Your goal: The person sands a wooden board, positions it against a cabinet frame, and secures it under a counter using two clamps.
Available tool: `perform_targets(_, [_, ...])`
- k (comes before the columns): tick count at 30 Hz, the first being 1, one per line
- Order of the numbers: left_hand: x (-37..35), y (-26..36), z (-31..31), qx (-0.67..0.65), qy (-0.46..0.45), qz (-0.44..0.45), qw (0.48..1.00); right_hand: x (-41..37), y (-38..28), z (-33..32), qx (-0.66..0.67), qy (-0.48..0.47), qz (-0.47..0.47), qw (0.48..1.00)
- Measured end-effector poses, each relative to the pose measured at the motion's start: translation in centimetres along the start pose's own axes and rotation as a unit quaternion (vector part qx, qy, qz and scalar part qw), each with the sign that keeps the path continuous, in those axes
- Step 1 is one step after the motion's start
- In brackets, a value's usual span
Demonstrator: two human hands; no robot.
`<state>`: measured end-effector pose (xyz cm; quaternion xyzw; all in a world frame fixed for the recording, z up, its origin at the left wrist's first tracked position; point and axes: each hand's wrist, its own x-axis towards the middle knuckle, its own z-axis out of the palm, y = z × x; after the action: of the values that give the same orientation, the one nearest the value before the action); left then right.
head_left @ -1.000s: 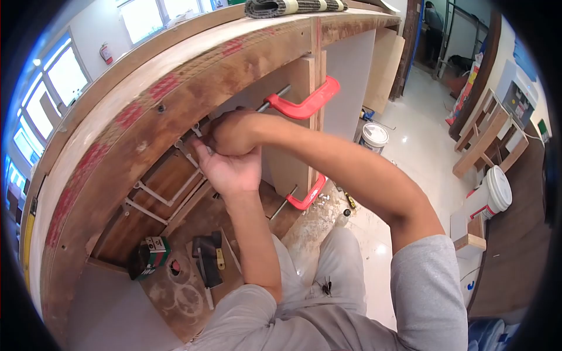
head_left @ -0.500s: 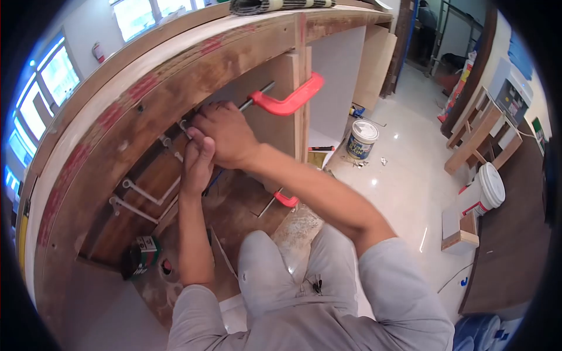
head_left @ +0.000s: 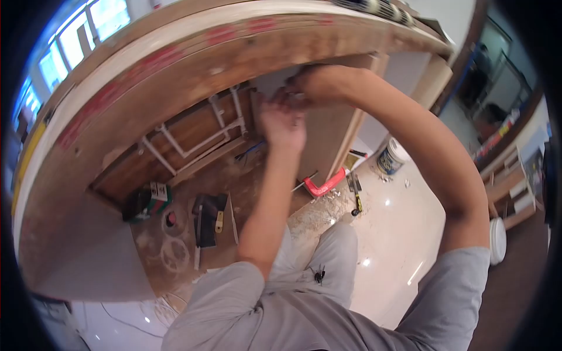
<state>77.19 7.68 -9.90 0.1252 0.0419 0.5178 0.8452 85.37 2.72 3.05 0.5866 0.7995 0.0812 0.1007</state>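
Under the curved wooden counter [head_left: 228, 58], my left hand [head_left: 284, 124] is raised with its palm turned up and its fingers curled near the upper inside of the cabinet. My right hand [head_left: 313, 88] is beside it, partly in shadow and bent inward, close to the left fingertips. What lies between the fingers is too blurred to make out. To their left, white pipes [head_left: 202, 144] run along the brown back panel. A wooden side panel [head_left: 328, 134] stands just right of and below the hands.
A red clamp [head_left: 325, 183] grips the panel's lower edge. Dark tools [head_left: 208, 219] and a green-black box [head_left: 153, 202] lie on the cabinet floor. A paint can [head_left: 393, 157] and a hammer-like tool [head_left: 355, 196] are at right. A person [head_left: 481, 67] is in the far doorway.
The view has shifted, and my hands have moved from the pipes toward the side panel. The upper red clamp no longer shows. Tools on the cabinet floor have come into view.
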Motion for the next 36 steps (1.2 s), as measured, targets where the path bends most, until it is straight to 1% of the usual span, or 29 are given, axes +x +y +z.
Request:
perform_targets(1, [0.6,-0.7,-0.2,-0.028,0.008,-0.042,0.999,-0.2,0.7,0.3,0.043,0.018,-0.024,0.999])
perform_targets(2, [1.2,-1.3,-0.4,-0.057,0.011,-0.086,0.995,-0.7,0.5,-0.1,0.025,0.014,-0.003,1.0])
perform_targets(3, [1.1,-1.6,0.1,-0.053,0.015,-0.072,0.996,-1.4,0.0,-0.5,0.007,0.012,0.022,1.0])
perform_targets(5, [0.9,-2.2,0.7,-0.041,0.028,-0.053,0.997,-2.0,-0.1,0.4,0.04,0.073,0.037,0.996])
perform_targets(6, [0.3,-1.8,1.8,-0.051,0.06,-0.034,0.996,-2.0,-0.3,0.8,0.06,0.104,0.047,0.992])
perform_targets(8, [-0.5,-1.3,3.8,-0.068,0.129,-0.004,0.989,-2.0,-0.8,1.2,-0.057,0.151,-0.017,0.987])
perform_targets(9, [-0.3,-1.4,3.6,-0.062,0.106,-0.007,0.992,-1.9,-0.9,1.2,-0.112,0.173,-0.05,0.977])
perform_targets(11, [0.0,-1.4,2.9,-0.048,0.068,-0.011,0.996,-1.3,-1.0,1.0,-0.105,0.125,-0.036,0.986])
perform_targets(12, [0.2,-1.2,3.0,-0.066,0.088,-0.03,0.993,-0.9,-1.1,0.7,-0.103,0.103,-0.03,0.989])
perform_targets(15, [0.5,-1.5,2.4,-0.092,0.063,-0.024,0.993,-0.4,-2.2,-0.5,-0.196,0.085,-0.021,0.977])
perform_targets(16, [0.6,-1.5,2.4,-0.092,0.083,-0.029,0.992,-0.1,-1.8,-0.1,-0.218,0.089,-0.04,0.971])
perform_targets(19, [-1.1,-0.7,4.0,-0.126,0.115,-0.062,0.983,0.0,-1.9,-0.4,-0.254,0.093,-0.05,0.961])
perform_targets(20, [-1.6,-0.9,3.8,-0.131,0.096,-0.031,0.986,-0.1,-2.2,-0.8,-0.249,0.079,-0.037,0.965])
perform_targets(22, [-0.4,-1.6,2.5,-0.104,0.043,-0.024,0.993,-0.9,-3.0,-1.4,-0.237,0.047,-0.005,0.97])
perform_targets(23, [-0.5,-1.3,2.5,-0.092,0.019,-0.021,0.995,-1.0,-3.2,-1.5,-0.219,0.047,0.002,0.975])
perform_targets(25, [-0.4,-1.0,3.1,-0.111,0.062,-0.035,0.991,-1.0,-3.1,-1.6,-0.184,0.045,0.011,0.982])
perform_targets(26, [-0.4,-0.6,3.5,-0.12,0.082,-0.042,0.988,-0.8,-2.8,-1.6,-0.188,0.048,0.004,0.981])
perform_targets(29, [-0.2,-0.8,3.3,-0.107,0.09,-0.031,0.99,-0.4,-1.9,-0.9,-0.201,0.058,-0.017,0.978])
perform_targets(31, [0.3,-1.1,2.9,-0.089,0.066,-0.02,0.994,-0.5,-1.6,-0.7,-0.215,0.071,-0.029,0.973])
perform_targets(32, [0.1,-1.0,2.8,-0.08,0.054,-0.014,0.995,-0.7,-1.5,-0.6,-0.196,0.077,-0.027,0.977])
perform_targets(34, [-0.9,-1.4,3.2,-0.062,0.05,0.012,0.997,-1.2,-1.3,-0.8,-0.16,0.093,-0.022,0.983])
perform_targets(36, [-0.7,-1.8,3.5,-0.033,0.052,0.034,0.998,-1.7,-1.7,-1.0,-0.163,0.131,-0.034,0.977])
